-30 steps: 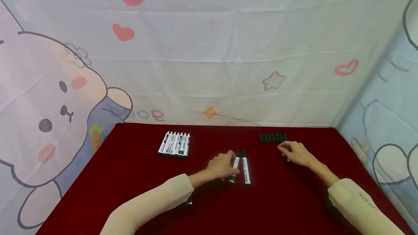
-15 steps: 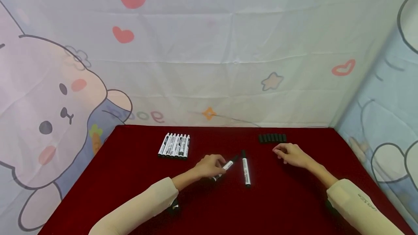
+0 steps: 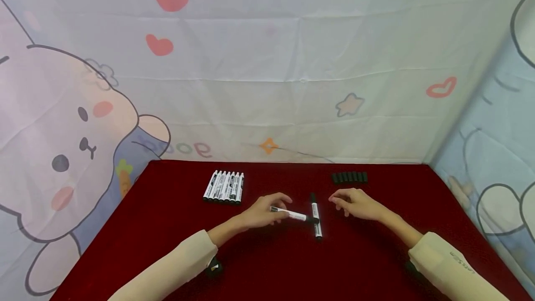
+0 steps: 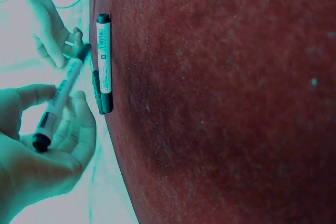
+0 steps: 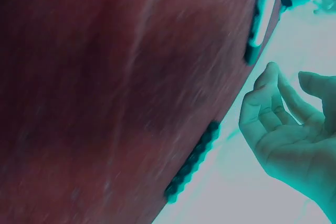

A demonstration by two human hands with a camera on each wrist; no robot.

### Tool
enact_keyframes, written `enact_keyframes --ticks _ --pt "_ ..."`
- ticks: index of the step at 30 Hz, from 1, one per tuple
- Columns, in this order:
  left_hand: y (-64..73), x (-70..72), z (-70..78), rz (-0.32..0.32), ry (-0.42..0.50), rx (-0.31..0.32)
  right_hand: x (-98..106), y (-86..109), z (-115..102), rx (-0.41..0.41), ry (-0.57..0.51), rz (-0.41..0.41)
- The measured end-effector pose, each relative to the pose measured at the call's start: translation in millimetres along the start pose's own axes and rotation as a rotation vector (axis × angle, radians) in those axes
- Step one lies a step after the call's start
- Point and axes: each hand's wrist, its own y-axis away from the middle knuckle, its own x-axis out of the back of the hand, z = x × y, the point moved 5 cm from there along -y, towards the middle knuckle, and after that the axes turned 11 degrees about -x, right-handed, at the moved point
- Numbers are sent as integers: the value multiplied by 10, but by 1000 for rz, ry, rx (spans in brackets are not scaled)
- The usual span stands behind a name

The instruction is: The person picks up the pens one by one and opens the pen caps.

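Observation:
My left hand (image 3: pixel 263 211) pinches a white marker (image 3: pixel 294 215) between thumb and fingers, its black cap pointing right toward my other hand. In the left wrist view the held marker (image 4: pixel 62 93) slants up from the palm. A second capped marker (image 3: pixel 315 215) lies on the red cloth; the held one's cap overlaps it in the head view. My right hand (image 3: pixel 355 203) hovers just right of that marker, fingers loosely bent and holding nothing. The right wrist view shows the same hand (image 5: pixel 289 124) with a gap between thumb and fingers.
Several uncapped white markers (image 3: pixel 224 187) lie in a neat row at the back left of the red-covered table (image 3: pixel 355 264). A row of several black caps (image 3: pixel 349 177) sits at the back right. A printed fabric backdrop (image 3: pixel 251 82) rises behind the table.
My left hand has drawn the marker leftward off the cloth beside the other one and turned it so its cap points right. My right hand has moved left, nearer to it.

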Motion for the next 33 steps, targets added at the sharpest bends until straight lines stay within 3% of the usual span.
enact_keyframes --ticks 7,15,23,27,33 --pt "-6 -44 71 -18 30 -99 -237 -17 -269 25 -52 -97" --pt "-13 -52 91 -21 38 -143 -406 8 -518 75 -138 -239" --pt "31 -60 65 -39 37 -150 -507 23 -607 84 -176 -335" --pt "45 -63 71 -54 -8 -180 -527 32 -632 93 -166 -342" --pt "25 -94 126 -73 -144 -278 -558 42 -703 103 -139 -345"
